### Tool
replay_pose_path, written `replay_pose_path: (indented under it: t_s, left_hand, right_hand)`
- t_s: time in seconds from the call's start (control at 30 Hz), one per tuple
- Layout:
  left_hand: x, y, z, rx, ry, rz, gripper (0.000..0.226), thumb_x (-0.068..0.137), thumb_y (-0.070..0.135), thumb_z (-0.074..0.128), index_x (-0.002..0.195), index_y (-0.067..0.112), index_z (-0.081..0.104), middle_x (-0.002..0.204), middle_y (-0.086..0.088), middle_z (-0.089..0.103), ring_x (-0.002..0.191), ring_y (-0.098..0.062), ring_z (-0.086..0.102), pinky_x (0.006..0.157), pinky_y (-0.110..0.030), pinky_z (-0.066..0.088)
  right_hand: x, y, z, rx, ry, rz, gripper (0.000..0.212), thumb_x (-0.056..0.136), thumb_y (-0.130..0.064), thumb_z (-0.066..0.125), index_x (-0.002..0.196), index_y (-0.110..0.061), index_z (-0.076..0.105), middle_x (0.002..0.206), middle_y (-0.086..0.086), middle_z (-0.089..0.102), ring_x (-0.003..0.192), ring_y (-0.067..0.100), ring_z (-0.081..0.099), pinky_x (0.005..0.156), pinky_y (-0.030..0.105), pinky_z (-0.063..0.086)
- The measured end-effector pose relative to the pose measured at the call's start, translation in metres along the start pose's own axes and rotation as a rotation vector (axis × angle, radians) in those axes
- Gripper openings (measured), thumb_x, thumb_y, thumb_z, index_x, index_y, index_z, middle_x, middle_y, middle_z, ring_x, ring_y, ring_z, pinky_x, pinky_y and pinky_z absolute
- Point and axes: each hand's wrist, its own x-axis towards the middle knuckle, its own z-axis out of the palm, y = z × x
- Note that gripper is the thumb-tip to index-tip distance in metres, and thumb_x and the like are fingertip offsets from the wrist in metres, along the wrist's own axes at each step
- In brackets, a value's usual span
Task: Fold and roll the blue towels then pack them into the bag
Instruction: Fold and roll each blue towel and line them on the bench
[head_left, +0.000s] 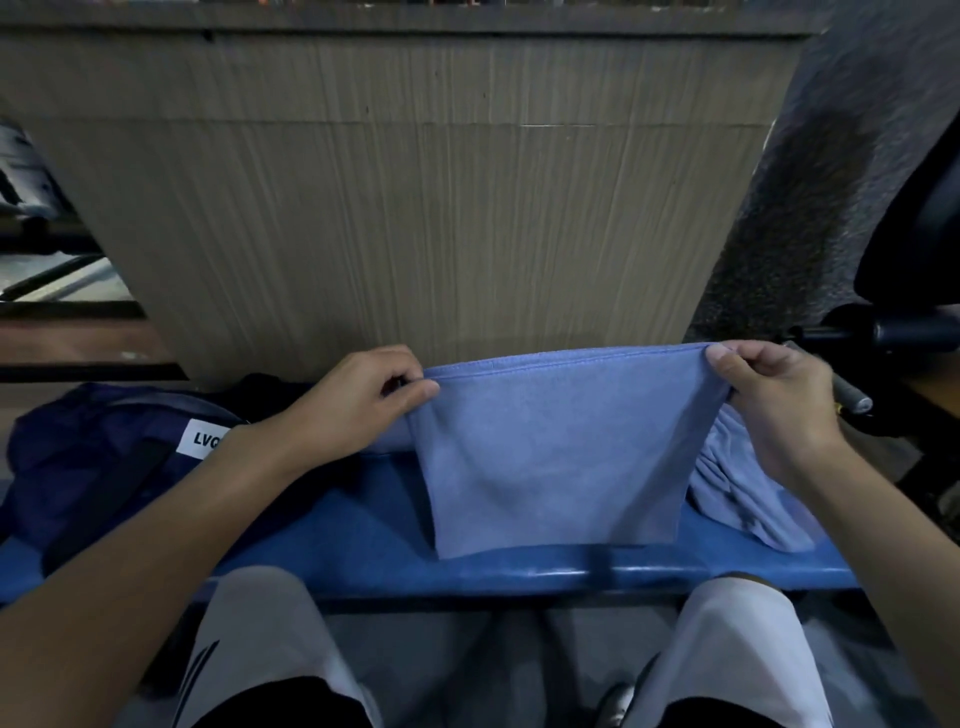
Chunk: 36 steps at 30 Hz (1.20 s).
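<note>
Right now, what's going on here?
A person holds a blue towel stretched between both hands. The left hand and right hand each pinch a top corner, so it hangs over the blue bench. A second, crumpled blue towel lies on the bench to the right. The navy bag sits at the left. No rolled towel is in view.

Left end of table (519, 574): bag (104, 457). Centre: towel (556, 462) hanging just above. Right end: second towel (743, 493).
</note>
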Motion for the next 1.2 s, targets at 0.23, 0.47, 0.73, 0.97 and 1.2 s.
replay_pose_path:
  t_s: [0.23,0.47,0.73,0.97,1.2]
  left_hand:
    - [-0.002,0.005,-0.002,-0.160,0.113,-0.140,0.017,0.092,0.015,0.065,0.078,0.025,0.062,0.082,-0.021,0.064,0.070,-0.018,0.052,0.066,-0.031,0.047]
    - [0.001,0.012,-0.005,-0.137,0.335,-0.210,0.017,0.088,0.016,0.071,0.071,0.020,0.067,0.071,-0.006,0.067,0.061,-0.004,0.053,0.060,-0.019,0.044]
    - [0.002,0.017,-0.010,-0.256,0.371,-0.234,0.018,0.080,0.011,0.078,0.068,0.023,0.071,0.062,0.010,0.066,0.055,0.001,0.053,0.054,-0.011,0.043]
    - [0.001,0.017,-0.009,-0.288,0.308,-0.210,0.023,0.081,0.004,0.075,0.070,0.023,0.069,0.068,0.012,0.067,0.062,0.001,0.057,0.061,-0.011,0.048]
    - [0.004,0.009,-0.011,-0.219,0.232,-0.167,0.032,0.090,0.002,0.065,0.092,0.034,0.065,0.077,0.011,0.066,0.072,0.007,0.059,0.075,-0.009,0.046]
  right_hand:
    - [0.001,0.002,-0.005,0.002,-0.042,-0.016,0.060,0.034,-0.070,0.085,0.068,-0.022,0.071,0.081,0.011,0.068,0.082,0.024,0.061,0.079,0.039,0.051]
    - [0.000,0.000,-0.003,-0.021,-0.052,-0.046,0.048,0.047,-0.063,0.083,0.065,-0.022,0.065,0.077,0.012,0.064,0.076,0.023,0.058,0.070,0.035,0.049]
    - [0.001,-0.003,-0.005,-0.016,-0.100,-0.073,0.053,0.048,-0.069,0.080,0.074,-0.024,0.073,0.076,0.000,0.067,0.076,0.013,0.057,0.067,0.027,0.047]
    - [0.002,-0.004,-0.007,-0.045,-0.143,-0.080,0.010,0.078,-0.018,0.073,0.074,-0.015,0.065,0.065,-0.005,0.067,0.064,0.007,0.058,0.062,0.022,0.046]
    - [0.001,-0.008,-0.008,-0.010,-0.116,-0.088,0.056,0.043,-0.065,0.085,0.071,-0.021,0.065,0.069,-0.002,0.067,0.066,0.009,0.060,0.062,0.021,0.053]
